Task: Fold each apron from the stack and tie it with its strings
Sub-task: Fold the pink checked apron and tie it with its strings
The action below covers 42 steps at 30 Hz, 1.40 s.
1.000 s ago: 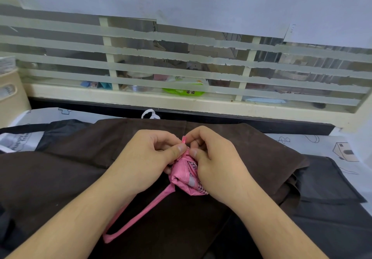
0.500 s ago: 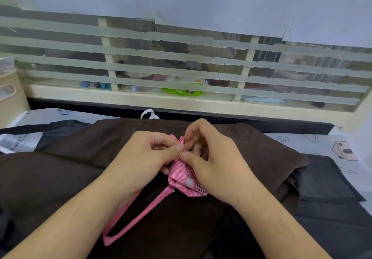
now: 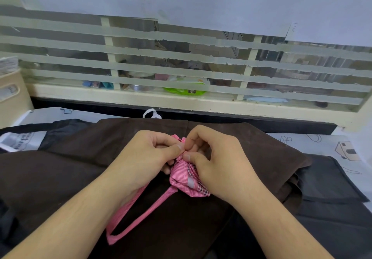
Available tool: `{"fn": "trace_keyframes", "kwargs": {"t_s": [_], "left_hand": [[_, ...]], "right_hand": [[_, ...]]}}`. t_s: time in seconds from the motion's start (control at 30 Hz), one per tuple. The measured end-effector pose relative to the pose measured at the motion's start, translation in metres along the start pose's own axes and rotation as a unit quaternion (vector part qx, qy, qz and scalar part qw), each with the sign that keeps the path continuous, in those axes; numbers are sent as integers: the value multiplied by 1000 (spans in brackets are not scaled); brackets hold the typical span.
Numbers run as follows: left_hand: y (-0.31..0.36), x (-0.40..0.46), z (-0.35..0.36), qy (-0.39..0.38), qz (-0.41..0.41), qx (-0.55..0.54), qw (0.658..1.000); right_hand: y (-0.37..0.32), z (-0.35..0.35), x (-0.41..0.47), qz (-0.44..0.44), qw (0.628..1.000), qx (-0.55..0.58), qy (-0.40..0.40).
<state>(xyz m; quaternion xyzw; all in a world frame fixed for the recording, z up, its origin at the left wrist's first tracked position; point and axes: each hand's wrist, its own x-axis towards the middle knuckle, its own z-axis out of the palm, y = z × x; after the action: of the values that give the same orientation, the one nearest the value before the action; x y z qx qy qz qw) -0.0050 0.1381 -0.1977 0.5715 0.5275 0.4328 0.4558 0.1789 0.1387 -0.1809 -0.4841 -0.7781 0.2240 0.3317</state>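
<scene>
Hands [image 3: 181, 158] — perhaps pinching — pink apron [image 3: 185, 180]

Between the hands, a pink, finely white-striped apron [image 3: 184, 178] with a checked edge; beneath them, a plain dark brown apron [image 3: 80, 168]; right of them, black cloth [image 3: 326, 180].

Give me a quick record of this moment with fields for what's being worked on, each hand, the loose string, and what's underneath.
item: pink apron bundle, folded small
left hand: pinches the string at the bundle's top
right hand: pinches the same spot from the other side
loose string: pink strap loop trails toward the camera
underneath: brown apron spread flat, dark grey aprons beneath it
knot: hidden by the fingers
</scene>
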Motion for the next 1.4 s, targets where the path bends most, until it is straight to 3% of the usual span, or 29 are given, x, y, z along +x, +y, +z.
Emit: {"fn": "trace_keyframes", "kwargs": {"t_s": [0.6,0.83,1.1,1.4], "left_hand": [[1,2,3,36,-40,-65,996],[10,-6,2,-1,43,66,997],[11,-11,1,61,141,179,972],[12,-14,7,100,202,219,950]], "right_hand": [[-1,-1,-2,0,999,-32,-1],[-2,-5,-2,25,999,-46,0],[1,-3,0,60,998,18,-6],[4,-2,0,100,988,117,-19]]}}
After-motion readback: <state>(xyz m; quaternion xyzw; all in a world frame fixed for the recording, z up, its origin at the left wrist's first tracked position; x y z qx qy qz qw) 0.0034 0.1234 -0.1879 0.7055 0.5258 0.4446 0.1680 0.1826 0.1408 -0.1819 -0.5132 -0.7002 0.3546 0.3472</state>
